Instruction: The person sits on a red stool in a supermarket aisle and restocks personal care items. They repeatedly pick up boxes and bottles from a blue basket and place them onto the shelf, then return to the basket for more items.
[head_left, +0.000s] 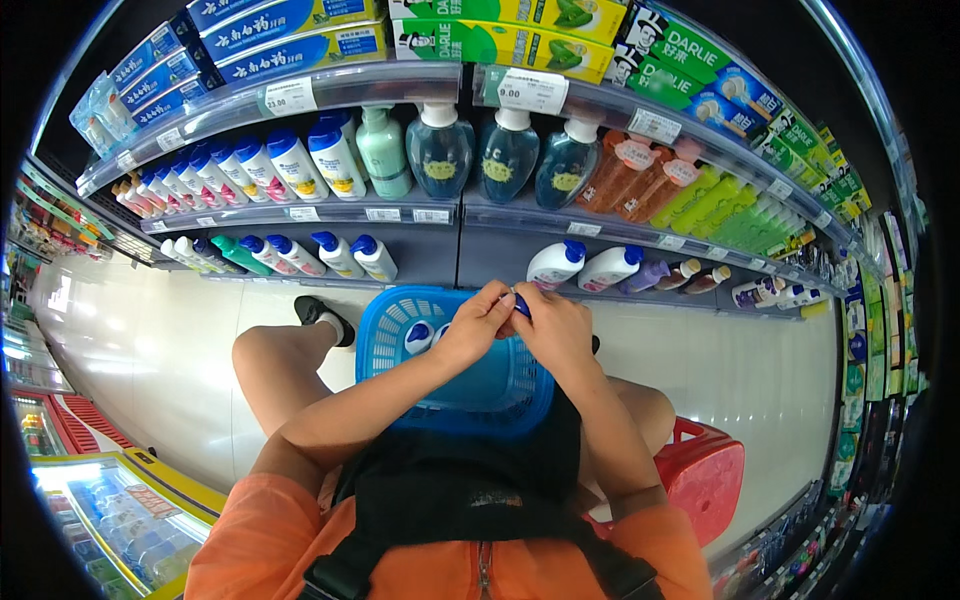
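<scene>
Over the far part of a blue plastic basket (372,318), my two hands meet. A small dark blue piece (521,306), which looks like a bottle cap, shows between them; the rest of it is hidden by my fingers. My left hand (478,322) is closed in a pinch at its left side. Curled around its right side is my right hand (553,325). Inside the basket, at its left, lie white bottles with blue caps (419,337), partly covered by my left wrist.
Ahead stand shelves (500,215) with shampoo bottles (336,160), dark pump bottles (440,155) and toothpaste boxes (300,50). White bottles (556,264) stand on the lowest shelf, just beyond my hands. A red plastic stool (705,470) is at my right, a glass-topped freezer (130,520) at lower left.
</scene>
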